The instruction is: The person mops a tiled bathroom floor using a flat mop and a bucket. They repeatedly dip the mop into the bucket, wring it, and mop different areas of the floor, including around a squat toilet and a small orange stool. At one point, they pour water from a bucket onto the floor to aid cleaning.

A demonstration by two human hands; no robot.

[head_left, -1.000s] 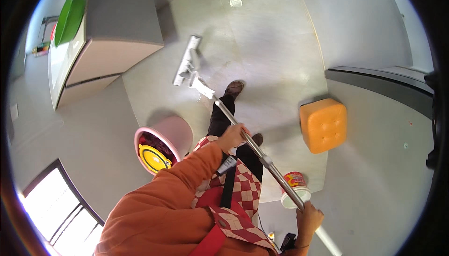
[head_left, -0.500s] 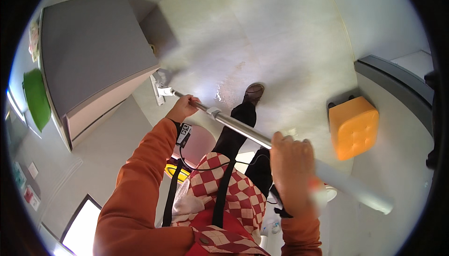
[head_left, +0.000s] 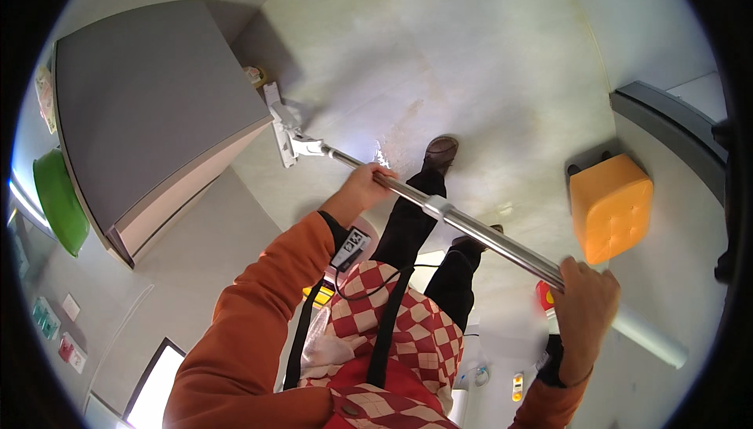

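My left hand (head_left: 361, 192) is closed around the silver pole of a mop (head_left: 502, 242), close to its lower end. Farther up, my right hand (head_left: 586, 303) grips the same pole just below its pale grey handle (head_left: 651, 339). The pole slants from the handle at lower right to the flat white mop head (head_left: 282, 127) at upper left. That head lies on the floor against the corner of the grey-topped cabinet (head_left: 157, 92). A wet, shiny patch (head_left: 382, 153) shows on the floor just right of the pole's lower end.
A tufted orange stool (head_left: 612, 208) stands at the right near the wall. My brown shoe (head_left: 441, 152) is on the floor by the pole. A roll of tape (head_left: 255, 76) lies beside the cabinet. The green basin (head_left: 61, 201) sits left of the cabinet.
Both my hands and the pole have shifted right. The mop head has slid out from beside the cabinet's near corner, and more of it shows now.
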